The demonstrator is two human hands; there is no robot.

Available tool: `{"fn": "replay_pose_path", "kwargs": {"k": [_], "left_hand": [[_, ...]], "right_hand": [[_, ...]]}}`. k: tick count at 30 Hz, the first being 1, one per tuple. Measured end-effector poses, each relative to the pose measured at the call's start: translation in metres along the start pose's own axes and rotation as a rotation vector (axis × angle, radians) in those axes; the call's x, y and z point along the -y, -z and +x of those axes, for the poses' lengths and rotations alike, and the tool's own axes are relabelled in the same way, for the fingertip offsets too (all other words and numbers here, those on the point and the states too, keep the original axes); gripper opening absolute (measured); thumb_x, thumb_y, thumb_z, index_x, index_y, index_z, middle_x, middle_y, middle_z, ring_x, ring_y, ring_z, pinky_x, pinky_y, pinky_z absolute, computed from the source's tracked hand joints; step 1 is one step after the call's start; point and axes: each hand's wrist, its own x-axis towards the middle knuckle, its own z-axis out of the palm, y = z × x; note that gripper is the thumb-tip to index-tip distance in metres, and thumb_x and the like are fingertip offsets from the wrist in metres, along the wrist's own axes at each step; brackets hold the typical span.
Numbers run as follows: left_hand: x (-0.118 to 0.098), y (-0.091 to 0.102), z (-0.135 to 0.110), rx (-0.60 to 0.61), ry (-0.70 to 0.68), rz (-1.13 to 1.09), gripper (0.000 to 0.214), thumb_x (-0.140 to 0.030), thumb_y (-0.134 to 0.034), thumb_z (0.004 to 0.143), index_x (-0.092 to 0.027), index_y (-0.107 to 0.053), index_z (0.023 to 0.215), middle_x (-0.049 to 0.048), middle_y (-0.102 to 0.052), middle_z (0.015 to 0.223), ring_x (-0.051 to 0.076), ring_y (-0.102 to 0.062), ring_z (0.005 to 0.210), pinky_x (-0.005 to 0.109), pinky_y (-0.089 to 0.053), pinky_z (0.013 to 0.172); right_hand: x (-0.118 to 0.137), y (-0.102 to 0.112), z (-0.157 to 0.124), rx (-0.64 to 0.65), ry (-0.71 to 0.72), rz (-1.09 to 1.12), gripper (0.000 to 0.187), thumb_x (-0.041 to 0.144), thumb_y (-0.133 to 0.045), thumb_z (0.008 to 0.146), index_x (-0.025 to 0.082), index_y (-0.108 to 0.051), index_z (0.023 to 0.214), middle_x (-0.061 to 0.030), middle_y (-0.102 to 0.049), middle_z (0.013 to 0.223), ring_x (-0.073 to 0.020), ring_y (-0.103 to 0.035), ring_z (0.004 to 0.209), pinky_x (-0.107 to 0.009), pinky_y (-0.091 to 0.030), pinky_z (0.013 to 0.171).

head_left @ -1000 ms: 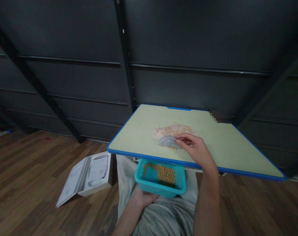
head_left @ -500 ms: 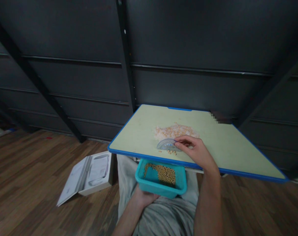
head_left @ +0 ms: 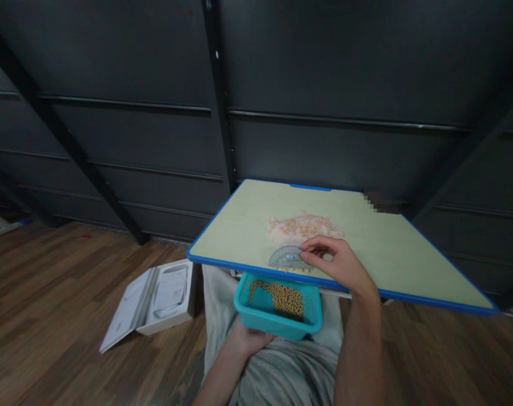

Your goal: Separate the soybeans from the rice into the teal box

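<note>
My right hand (head_left: pixel 329 256) pinches a clear protractor (head_left: pixel 285 257) by its right end, its straight edge toward me. Along that edge, close to the board's front rim, lie several loose beans (head_left: pixel 296 270). Behind the protractor a mixed pile of white grains and yellowish beans (head_left: pixel 305 226) is spread on the pale green tabletop (head_left: pixel 391 242). My left hand (head_left: pixel 250 337) holds a turquoise plastic basket (head_left: pixel 277 327) from beneath, just below the table edge; its fingers are mostly hidden. Inside the basket, round beans (head_left: pixel 286 300) gather toward the right side.
On the wooden floor (head_left: pixel 61 293) to the left lies an open white box (head_left: pixel 167 296) with its lid folded out. A dark panelled wall (head_left: pixel 154 135) rises behind the table. A pixelated dark patch (head_left: pixel 383 202) covers the table's back right edge.
My right hand has drawn the protractor toward me, pushing the loose beans closer to the table's front edge. My left hand and the basket have stayed almost still.
</note>
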Motion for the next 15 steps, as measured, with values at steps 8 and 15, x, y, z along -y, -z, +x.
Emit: {"fn": "replay_pose_path", "kwargs": {"k": [8, 15], "left_hand": [[-0.002, -0.001, 0.001, 0.027, 0.033, -0.01, 0.064, -0.037, -0.099, 0.062, -0.022, -0.082, 0.122, 0.0141, -0.088, 0.123, 0.045, -0.065, 0.147, 0.062, -0.046, 0.129], [0.001, 0.008, 0.003, -0.013, 0.018, 0.013, 0.058, -0.045, -0.097, 0.064, -0.023, -0.081, 0.115, 0.0142, -0.089, 0.121, 0.045, -0.063, 0.148, 0.064, -0.047, 0.127]], "right_hand": [[0.004, 0.0, -0.004, 0.041, -0.013, 0.017, 0.008, 0.031, -0.083, 0.085, 0.024, -0.082, 0.089, -0.0027, -0.082, 0.08, -0.0201, -0.074, 0.074, -0.033, -0.057, 0.067], [0.004, 0.0, -0.005, 0.044, 0.0, 0.011, 0.008, 0.031, -0.083, 0.084, 0.024, -0.081, 0.088, -0.0029, -0.081, 0.081, -0.0199, -0.071, 0.073, -0.033, -0.054, 0.066]]}}
